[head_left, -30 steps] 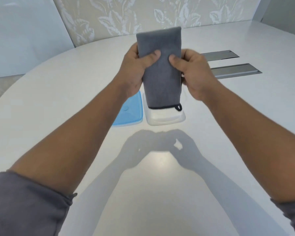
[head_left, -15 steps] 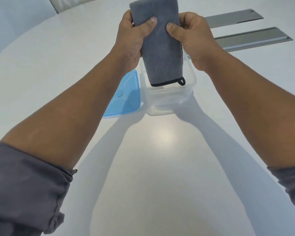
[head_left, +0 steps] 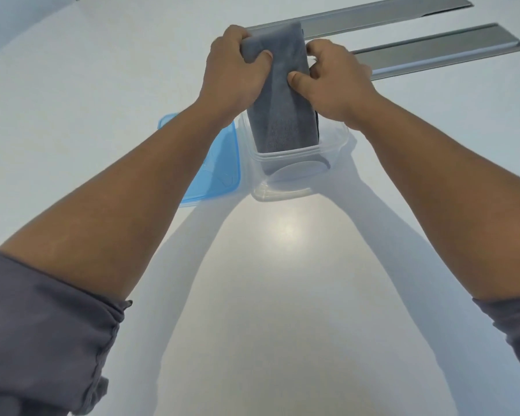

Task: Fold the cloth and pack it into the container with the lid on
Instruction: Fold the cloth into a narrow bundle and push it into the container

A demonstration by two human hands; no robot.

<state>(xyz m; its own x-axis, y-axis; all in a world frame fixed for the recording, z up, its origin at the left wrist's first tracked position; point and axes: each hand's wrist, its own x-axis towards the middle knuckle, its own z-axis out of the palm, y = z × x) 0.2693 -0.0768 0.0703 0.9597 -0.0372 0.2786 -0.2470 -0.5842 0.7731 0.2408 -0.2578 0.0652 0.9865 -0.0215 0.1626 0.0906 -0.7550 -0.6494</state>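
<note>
A folded grey cloth point(head_left: 282, 115) stands nearly upright with its lower end inside a clear plastic container point(head_left: 294, 181) on the white table. My left hand point(head_left: 234, 73) grips the cloth's upper left side, thumb pressed on its front. On the other side, my right hand point(head_left: 333, 79) holds the upper right edge, thumb against the front too. The blue lid point(head_left: 216, 172) lies flat on the table, touching the container's left side and partly hidden under my left forearm.
Two long grey metal strips point(head_left: 433, 55) are set into the white table point(head_left: 282, 295) behind the container, to the right. A pale wall panel shows at the far left corner.
Both hands have lowered the cloth, so its bottom end now sits inside the container instead of hanging above it. The camera has tilted down and closer.
</note>
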